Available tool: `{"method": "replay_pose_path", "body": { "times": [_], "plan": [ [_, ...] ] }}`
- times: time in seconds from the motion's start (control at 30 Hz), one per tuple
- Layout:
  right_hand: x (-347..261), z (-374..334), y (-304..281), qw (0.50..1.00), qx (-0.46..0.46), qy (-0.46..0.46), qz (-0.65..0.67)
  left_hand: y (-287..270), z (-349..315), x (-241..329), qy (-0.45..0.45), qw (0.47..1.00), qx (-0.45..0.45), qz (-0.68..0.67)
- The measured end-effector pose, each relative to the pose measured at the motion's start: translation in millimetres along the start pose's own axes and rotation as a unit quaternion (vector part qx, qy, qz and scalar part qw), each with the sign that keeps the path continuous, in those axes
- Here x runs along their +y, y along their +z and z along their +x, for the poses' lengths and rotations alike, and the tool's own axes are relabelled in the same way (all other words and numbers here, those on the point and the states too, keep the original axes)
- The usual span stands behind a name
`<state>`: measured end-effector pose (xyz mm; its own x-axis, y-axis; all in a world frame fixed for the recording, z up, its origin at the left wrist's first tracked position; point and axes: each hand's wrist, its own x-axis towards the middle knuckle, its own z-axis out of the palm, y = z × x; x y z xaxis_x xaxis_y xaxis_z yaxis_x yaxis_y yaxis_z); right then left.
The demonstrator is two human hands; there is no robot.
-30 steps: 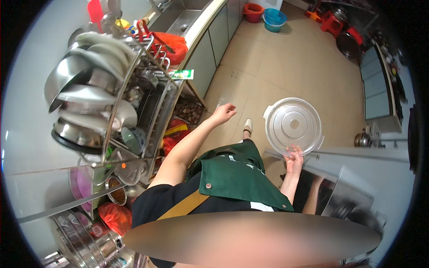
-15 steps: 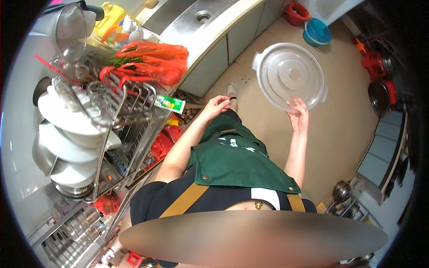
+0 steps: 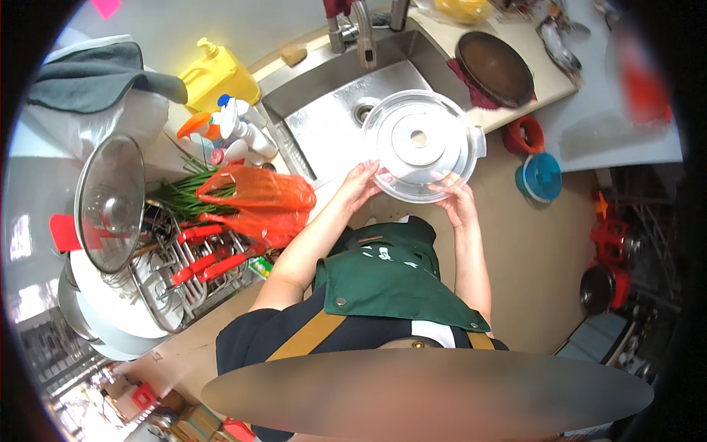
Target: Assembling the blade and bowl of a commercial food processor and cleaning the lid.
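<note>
A round, see-through plastic lid (image 3: 423, 152) with side tabs and raised rings is held in front of me, partly over the near edge of the sink (image 3: 324, 121). My left hand (image 3: 359, 184) grips its near left rim, fingers closed on the edge. On the near right rim, my right hand (image 3: 457, 200) holds the lid too, with fingertips showing through the plastic. The lid covers part of the sink's front wall, and the drain (image 3: 364, 112) lies just beyond its left edge.
A tap (image 3: 366, 51) stands behind the sink, a dark pan (image 3: 495, 68) to its right. On the left are a yellow jug (image 3: 219, 77), spray bottles (image 3: 247, 129), a red bag (image 3: 269, 199) with greens and a dish rack (image 3: 158, 287). Red and blue buckets (image 3: 541, 177) sit on the floor.
My view has turned toward the sink. The lid has come from over the floor on the right to the sink's edge, and my left hand, earlier apart from it, now grips it as well.
</note>
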<state>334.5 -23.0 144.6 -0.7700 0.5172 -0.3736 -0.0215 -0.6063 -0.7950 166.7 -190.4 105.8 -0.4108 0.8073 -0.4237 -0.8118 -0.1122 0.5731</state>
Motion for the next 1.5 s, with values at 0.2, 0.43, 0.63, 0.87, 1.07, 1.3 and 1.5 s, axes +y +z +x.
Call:
{"method": "replay_pose_path", "body": {
  "times": [0.2,0.43,0.63,0.87,1.07,1.3,1.5],
  "plan": [
    [-39,155,-4,0.973,-0.127,0.151,-0.119,-16,75,14,0.045,0.983,0.169,-0.052],
    [-59,419,32,0.88,-0.073,-0.146,-0.445,-18,129,26,0.126,0.922,0.354,-0.091],
    [-26,546,134,0.777,-0.179,-0.189,-0.573,5,168,23,0.142,0.891,0.408,-0.136],
    [-26,563,170,0.699,-0.107,-0.139,-0.694,1,187,19,0.128,0.898,0.407,-0.104],
    [-21,568,163,0.831,-0.122,-0.011,-0.543,-7,202,17,0.123,0.888,0.428,-0.112],
    [-6,483,110,0.902,-0.169,-0.102,-0.384,-26,212,18,0.102,0.897,0.421,-0.094],
    [20,396,100,0.921,-0.273,0.263,-0.087,-28,223,27,0.077,0.894,0.438,-0.06]
  ]
}}
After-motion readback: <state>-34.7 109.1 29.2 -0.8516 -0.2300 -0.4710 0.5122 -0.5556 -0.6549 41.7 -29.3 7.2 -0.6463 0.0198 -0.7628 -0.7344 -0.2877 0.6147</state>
